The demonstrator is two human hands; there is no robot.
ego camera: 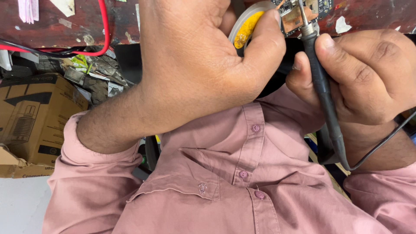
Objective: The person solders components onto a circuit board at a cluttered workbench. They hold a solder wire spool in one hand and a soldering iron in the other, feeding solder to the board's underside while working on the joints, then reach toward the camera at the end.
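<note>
My left hand (203,56) is curled over a round tin of yellowish flux or paste (246,27), thumb pressed against its rim, the other fingers folded out of sight, so I can't tell how they sit. It looks held that way to keep the tin steady near the work. My right hand (368,73) pinches one black soldering iron (323,86) pen-style, thumb and fingers closed round the shaft, tip angled up at the circuit board (303,11) on the dark red bench (65,26) (tip contact too small to judge). The iron's cord (381,145) loops off right.

Count: one tin, one iron, one board, one red wire (105,30), one cardboard box (30,117) at left, four shirt buttons (255,128) showing.
</note>
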